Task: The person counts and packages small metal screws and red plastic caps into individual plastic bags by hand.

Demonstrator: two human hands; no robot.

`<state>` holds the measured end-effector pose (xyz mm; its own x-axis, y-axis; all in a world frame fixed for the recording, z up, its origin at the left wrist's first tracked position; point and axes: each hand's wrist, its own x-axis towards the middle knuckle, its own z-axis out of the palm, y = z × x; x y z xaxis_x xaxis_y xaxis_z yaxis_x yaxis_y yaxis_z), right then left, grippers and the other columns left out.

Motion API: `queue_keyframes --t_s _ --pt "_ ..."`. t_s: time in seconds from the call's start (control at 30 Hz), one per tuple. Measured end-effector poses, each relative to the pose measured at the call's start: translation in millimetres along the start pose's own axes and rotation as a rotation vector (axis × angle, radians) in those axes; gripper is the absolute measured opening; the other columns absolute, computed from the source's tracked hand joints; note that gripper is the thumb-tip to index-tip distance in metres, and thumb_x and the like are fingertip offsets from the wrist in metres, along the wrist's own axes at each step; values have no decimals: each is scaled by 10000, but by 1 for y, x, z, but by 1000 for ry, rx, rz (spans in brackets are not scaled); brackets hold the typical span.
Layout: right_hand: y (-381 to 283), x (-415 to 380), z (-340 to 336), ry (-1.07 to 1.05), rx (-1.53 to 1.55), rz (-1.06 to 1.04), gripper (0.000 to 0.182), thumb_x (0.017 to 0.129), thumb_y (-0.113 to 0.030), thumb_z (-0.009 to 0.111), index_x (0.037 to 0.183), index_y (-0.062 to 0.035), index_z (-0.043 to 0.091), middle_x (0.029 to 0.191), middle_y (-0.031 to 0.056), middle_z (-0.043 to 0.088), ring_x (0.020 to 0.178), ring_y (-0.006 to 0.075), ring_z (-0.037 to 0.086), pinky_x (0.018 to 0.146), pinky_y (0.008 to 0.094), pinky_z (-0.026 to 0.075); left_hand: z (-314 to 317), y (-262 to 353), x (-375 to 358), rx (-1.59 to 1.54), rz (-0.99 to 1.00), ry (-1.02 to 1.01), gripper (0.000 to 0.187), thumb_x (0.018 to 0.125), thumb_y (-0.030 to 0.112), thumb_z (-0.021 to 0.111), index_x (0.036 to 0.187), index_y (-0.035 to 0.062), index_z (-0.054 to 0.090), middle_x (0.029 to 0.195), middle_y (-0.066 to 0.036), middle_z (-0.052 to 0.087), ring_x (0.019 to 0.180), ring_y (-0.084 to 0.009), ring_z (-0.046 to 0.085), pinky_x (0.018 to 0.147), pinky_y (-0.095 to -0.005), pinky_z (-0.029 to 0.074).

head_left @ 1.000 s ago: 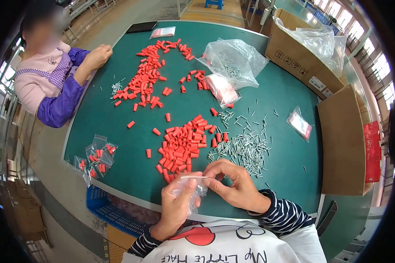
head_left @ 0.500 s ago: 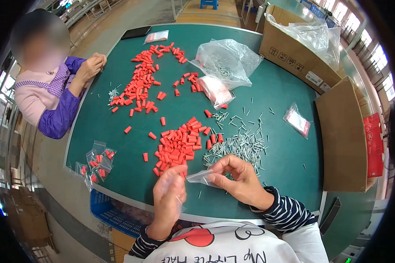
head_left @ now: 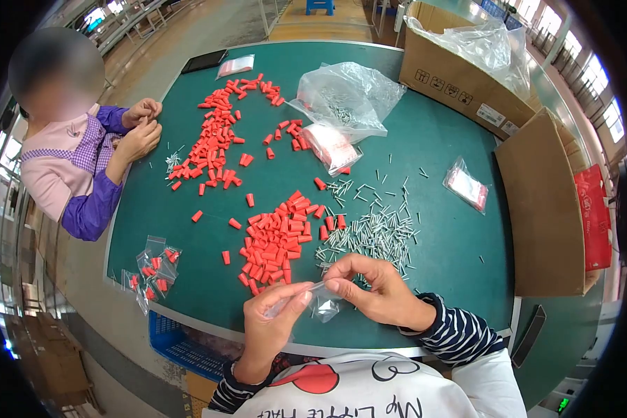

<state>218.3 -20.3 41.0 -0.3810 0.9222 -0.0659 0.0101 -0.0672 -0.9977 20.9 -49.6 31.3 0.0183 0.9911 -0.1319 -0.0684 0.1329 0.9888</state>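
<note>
A small clear bag (head_left: 325, 308) is at the lower centre of the frame, pinched between thumb and fingers by both the left hand (head_left: 270, 320) and the right hand (head_left: 375, 289). Just above lie a heap of red caps (head_left: 268, 244) and, to its right, scattered screws (head_left: 380, 237) on the green counter (head_left: 460, 258). Bags with red caps inside (head_left: 155, 270) lie at lower left. Another person (head_left: 66, 167) sits at upper left; cardboard boxes (head_left: 540, 209) fill the right side.

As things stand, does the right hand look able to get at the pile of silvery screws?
Probably yes: the silvery screws lie just beyond the right hand, with nothing standing between, though its fingers would likely need to release the clear plastic bag first.
</note>
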Motion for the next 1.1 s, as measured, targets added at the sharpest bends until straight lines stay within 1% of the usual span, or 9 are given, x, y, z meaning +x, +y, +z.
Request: queue_keyframes --t_s 0.2,0.3,0.4,0.5,0.6,0.7,0.9,1.0,1.1 --pt "-2 0 1 0 -17 -47 123 929 -82 654 1028 -7 648 948 48 653 876 106 586 801 258 474 -13 -15 0 96 181 -66 132 807 22 776 933 1 741 703 0 585 629 -50 488 560 -209 377" --pt "-2 2 4 86 -76 -155 139 912 -59 665 1040 -7 647 949 56 650 878 122 597 799 268 480 -15 -18 -1 128 218 -7 165 714 -60 814 840 -13 719 710 -23 579 620 -75 489 580 -217 384" --pt "-1 2 2 55 -79 -181 146 893 -29 671 1036 -6 654 952 67 651 878 141 609 788 281 485 -12 -11 0 148 277 5 192 684 -47 841 789 11 692 678 -3 536 592 -66 444 537 -223 350" --pt "-5 1 0 -17 -158 -166 142 882 -16 672 1023 -8 672 955 83 657 879 160 619 780 292 487 -9 -8 1 215 327 -8 242 666 -17 868 755 33 649 653 13 498 580 -62 420 511 -228 334" --pt "-8 2 2 -36 -183 -193 120 858 -59 688 971 -19 686 870 81 642 811 182 643 725 313 496 -9 -10 2 281 384 -29 284 656 -3 879 739 48 613 647 15 490 572 -62 415 505 -227 322" --pt "-8 1 5 -56 -200 -239 131 836 -92 709 949 -27 700 848 69 648 793 202 637 716 331 483 -10 -12 1 328 394 -41 261 655 4 877 743 59 637 628 -6 512 562 -101 444 499 -254 344" --pt "-6 0 3 -118 -385 -312 115 798 -122 722 896 -67 700 824 44 639 800 225 610 717 349 426 -9 -17 3 416 470 -54 319 629 20 881 715 67 578 629 -24 501 550 -137 436 494 -280 337" --pt "-5 -1 3 -91 -439 -334 86 780 -102 716 855 -79 681 810 39 625 789 228 595 702 350 412 -6 -13 5 393 429 -124 287 649 34 867 742 56 596 648 -27 506 552 -136 443 496 -287 345" --pt "-2 0 4 -26 -512 -373 85 765 -93 714 829 -83 659 803 36 612 763 231 579 689 350 408 0 0 7 437 279 -127 211 699 29 822 812 39 644 664 -33 517 555 -131 452 502 -279 355"
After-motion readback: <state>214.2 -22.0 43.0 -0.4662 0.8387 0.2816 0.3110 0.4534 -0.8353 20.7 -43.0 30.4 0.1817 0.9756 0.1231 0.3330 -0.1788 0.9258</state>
